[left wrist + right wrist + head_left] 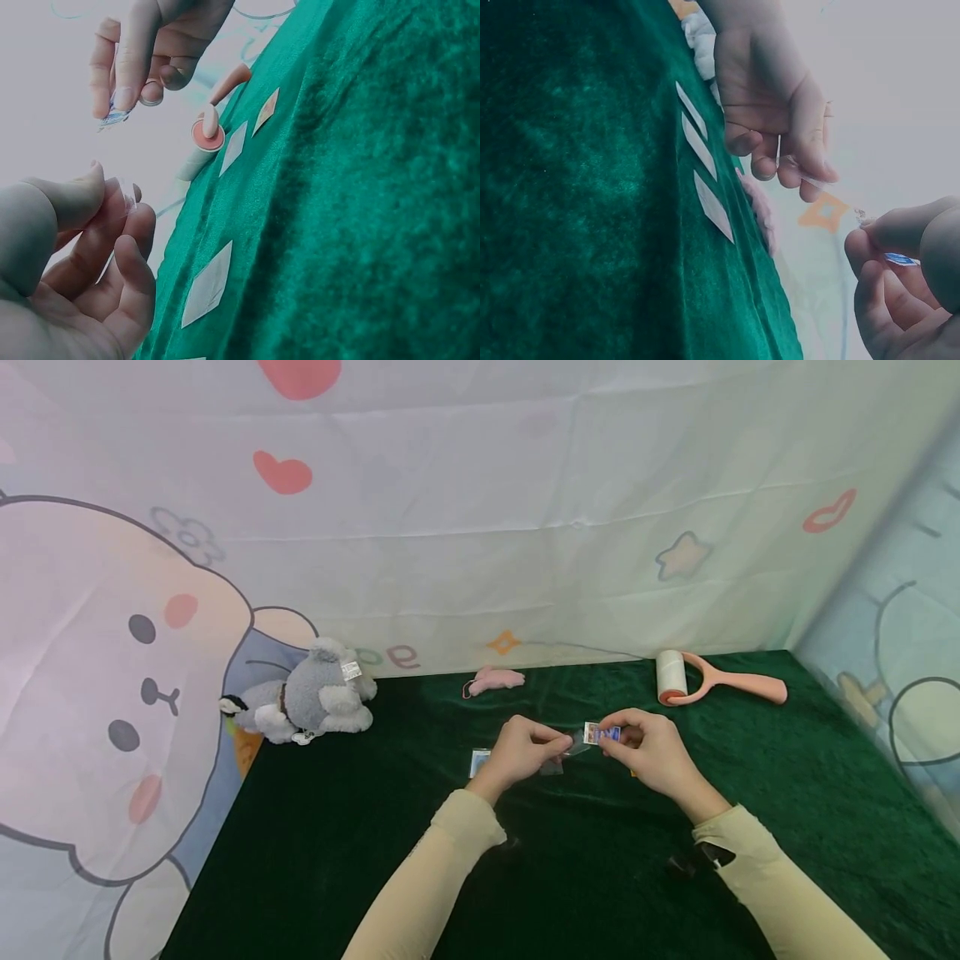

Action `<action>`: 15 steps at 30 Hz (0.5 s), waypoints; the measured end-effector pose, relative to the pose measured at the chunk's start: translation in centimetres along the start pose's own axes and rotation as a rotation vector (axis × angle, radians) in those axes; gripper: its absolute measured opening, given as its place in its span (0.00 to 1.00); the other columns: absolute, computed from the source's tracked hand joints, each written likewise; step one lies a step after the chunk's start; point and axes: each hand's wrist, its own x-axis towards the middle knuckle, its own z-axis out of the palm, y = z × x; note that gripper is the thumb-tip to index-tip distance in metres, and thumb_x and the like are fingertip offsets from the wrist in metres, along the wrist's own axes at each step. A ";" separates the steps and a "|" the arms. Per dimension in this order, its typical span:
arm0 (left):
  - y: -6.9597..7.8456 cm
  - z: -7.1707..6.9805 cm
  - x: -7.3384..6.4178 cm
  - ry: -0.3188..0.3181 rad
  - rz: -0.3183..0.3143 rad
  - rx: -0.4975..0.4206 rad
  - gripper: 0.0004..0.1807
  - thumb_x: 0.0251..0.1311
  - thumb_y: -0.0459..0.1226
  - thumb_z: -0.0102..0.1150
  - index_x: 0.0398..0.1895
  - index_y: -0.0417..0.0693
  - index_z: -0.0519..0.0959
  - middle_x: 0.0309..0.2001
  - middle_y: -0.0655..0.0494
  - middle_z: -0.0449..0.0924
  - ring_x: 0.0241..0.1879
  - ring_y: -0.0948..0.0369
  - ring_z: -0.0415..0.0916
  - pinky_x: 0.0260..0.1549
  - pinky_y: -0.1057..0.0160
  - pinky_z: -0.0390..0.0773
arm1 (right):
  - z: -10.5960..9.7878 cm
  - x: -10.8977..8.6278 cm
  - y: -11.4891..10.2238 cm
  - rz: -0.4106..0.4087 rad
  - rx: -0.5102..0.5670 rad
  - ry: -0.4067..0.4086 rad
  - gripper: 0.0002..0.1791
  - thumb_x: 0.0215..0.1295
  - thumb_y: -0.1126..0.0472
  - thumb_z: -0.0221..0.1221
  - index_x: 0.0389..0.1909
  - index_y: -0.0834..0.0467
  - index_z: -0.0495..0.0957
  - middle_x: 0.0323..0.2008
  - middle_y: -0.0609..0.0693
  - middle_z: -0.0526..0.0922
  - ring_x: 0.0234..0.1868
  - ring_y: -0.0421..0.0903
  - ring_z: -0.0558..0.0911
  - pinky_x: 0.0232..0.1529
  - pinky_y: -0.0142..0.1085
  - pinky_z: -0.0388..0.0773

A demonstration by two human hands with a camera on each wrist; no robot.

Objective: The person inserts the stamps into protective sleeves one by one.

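Observation:
Thumb and fingers of my left hand (513, 753) pinch a small clear plastic sleeve (578, 746), also visible between the fingertips in the left wrist view. To its right, my right hand (654, 758) pinches a small printed card (591, 732) with a white border and blue print. The card's left end lies close to the sleeve in the head view, while the left wrist view shows a gap between the hands. Both hands are raised over the green cloth (420, 827). Beneath them lie several small flat pieces, among them a blue-and-white card (477, 762) partly behind the left hand.
A grey and white plush toy (315, 689) lies at the back left. Near the back edge is a small pink plush (495, 680). A lint roller (671, 677) with a pink handle lies at the back right. A printed curtain (480, 527) hangs behind the table.

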 end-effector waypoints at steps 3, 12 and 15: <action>0.0 0.0 0.0 0.004 0.004 -0.008 0.10 0.70 0.44 0.69 0.41 0.48 0.93 0.32 0.58 0.88 0.30 0.60 0.80 0.31 0.65 0.80 | 0.0 0.0 0.1 0.005 -0.004 -0.004 0.09 0.68 0.68 0.69 0.47 0.60 0.85 0.33 0.53 0.88 0.26 0.43 0.84 0.22 0.33 0.77; -0.1 -0.1 0.0 -0.005 -0.008 -0.032 0.10 0.70 0.44 0.69 0.42 0.49 0.92 0.33 0.59 0.89 0.36 0.51 0.84 0.33 0.64 0.82 | -0.3 -0.2 0.1 0.013 0.005 -0.004 0.09 0.68 0.68 0.69 0.47 0.60 0.84 0.33 0.54 0.88 0.27 0.44 0.84 0.21 0.33 0.77; 0.0 0.0 -0.1 -0.013 -0.020 -0.040 0.10 0.70 0.44 0.69 0.42 0.49 0.92 0.33 0.59 0.89 0.37 0.51 0.84 0.34 0.64 0.82 | -0.2 -0.2 0.1 0.013 0.007 -0.004 0.09 0.68 0.68 0.69 0.47 0.59 0.84 0.33 0.53 0.88 0.27 0.46 0.84 0.21 0.33 0.76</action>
